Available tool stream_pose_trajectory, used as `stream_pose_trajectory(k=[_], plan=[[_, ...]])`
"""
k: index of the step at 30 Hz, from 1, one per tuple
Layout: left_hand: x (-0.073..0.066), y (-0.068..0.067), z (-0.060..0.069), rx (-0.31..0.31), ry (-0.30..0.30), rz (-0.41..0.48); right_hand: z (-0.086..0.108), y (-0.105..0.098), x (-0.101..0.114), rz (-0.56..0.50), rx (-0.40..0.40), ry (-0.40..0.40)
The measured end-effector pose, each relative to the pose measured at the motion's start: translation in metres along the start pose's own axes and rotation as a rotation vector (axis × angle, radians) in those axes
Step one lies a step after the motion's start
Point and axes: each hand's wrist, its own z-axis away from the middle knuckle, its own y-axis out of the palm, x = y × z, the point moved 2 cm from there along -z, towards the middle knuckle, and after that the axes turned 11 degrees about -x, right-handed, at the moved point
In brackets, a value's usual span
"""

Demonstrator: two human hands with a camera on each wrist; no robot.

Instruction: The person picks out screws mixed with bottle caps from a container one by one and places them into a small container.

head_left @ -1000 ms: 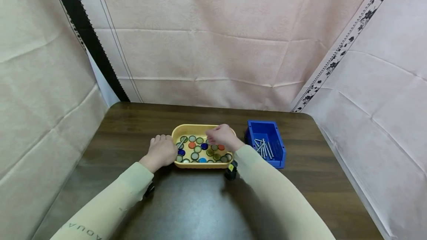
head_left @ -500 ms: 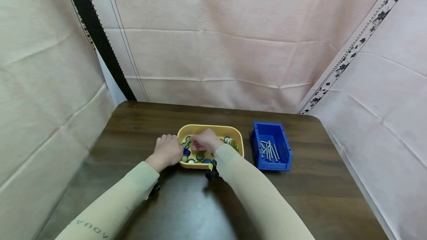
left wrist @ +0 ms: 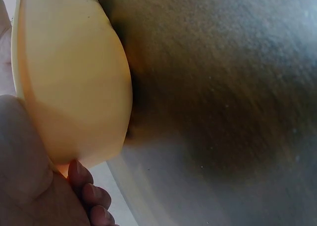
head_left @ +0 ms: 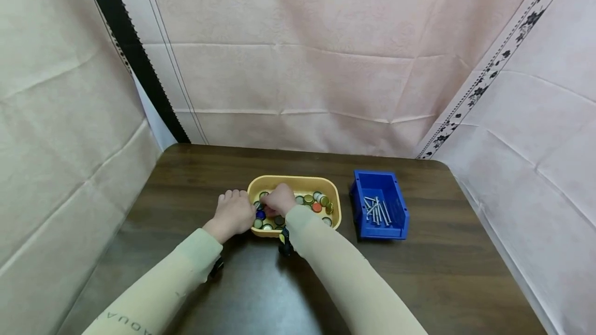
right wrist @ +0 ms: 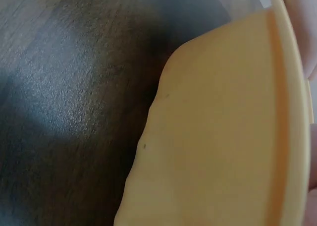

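Note:
My left hand [head_left: 236,211] grips the left end of a yellow plastic tray [head_left: 304,182]; the left wrist view shows curled fingers [left wrist: 94,195] against its wall. Inside the tray lie several bottle caps, including a red cap [head_left: 317,207], a dark blue cap [head_left: 261,214] and a gold cap [head_left: 324,201]. My right hand [head_left: 281,200] reaches down into the tray's left part, among the caps. Its fingertips are mostly hidden, and I cannot tell whether they hold anything. The right wrist view mainly shows the tray's outer wall [right wrist: 218,117].
To the right of the tray stands a blue bin [head_left: 381,232] with several silver screws [head_left: 378,211] in it. Both rest on a dark wooden table [head_left: 261,293]. Pale cloth [head_left: 298,66] hangs behind the table and at its sides.
My right hand has moved left and down across the tray, and caps at its right side now show. The silver screw seen before at the tray's left is hidden. My left hand keeps its grip.

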Motion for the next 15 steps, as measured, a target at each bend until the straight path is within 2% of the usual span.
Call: stream_pose_trajectory(k=[10,15], plan=[[-0.0023,-0.0036,0.0022,-0.008,0.007,-0.017,-0.0016,0.0006,-0.0022,-0.009,-0.005,0.017],[-0.0018,-0.0025,0.0014,-0.004,0.002,-0.02,0.0005,-0.0013,-0.0033,-0.082,0.016,0.054]])
